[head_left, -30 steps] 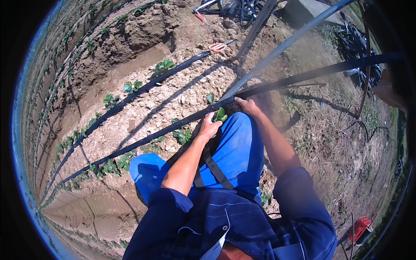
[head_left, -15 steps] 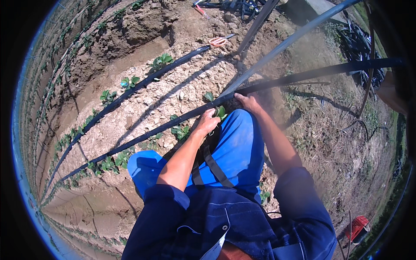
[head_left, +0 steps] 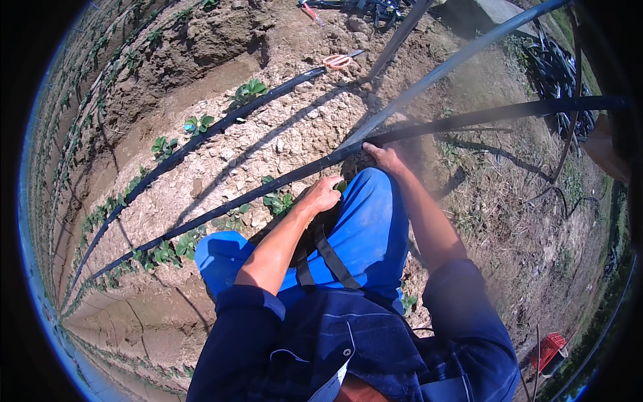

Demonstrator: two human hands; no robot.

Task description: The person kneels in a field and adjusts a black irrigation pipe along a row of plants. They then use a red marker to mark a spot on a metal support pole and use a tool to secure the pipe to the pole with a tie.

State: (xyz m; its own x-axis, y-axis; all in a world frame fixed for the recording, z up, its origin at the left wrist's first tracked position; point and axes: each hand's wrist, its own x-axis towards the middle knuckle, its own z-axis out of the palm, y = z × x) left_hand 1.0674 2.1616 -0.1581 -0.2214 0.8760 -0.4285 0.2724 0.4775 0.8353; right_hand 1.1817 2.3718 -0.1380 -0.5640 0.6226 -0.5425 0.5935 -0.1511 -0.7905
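A long black plastic hose runs slantwise over the soil, from the far-left rows up past my hands to the right edge. My right hand pinches it above my knee, thumb at its near edge and fingers partly hidden. Just below the hose, my left hand has curled fingers beside a small green leaf; whatever they hold is hidden. Low leafy plants grow along the hose to the left of this hand.
A second black hose lies farther off, with orange-handled scissors by its end. A grey pole slants over the hose. Dark strips are heaped at right, near another person's blurred hand. A red crate stands lower right.
My left hand has drawn slightly down and away from the hose. Leaves that stood out by the hose near that hand no longer show. The right hand stays in place.
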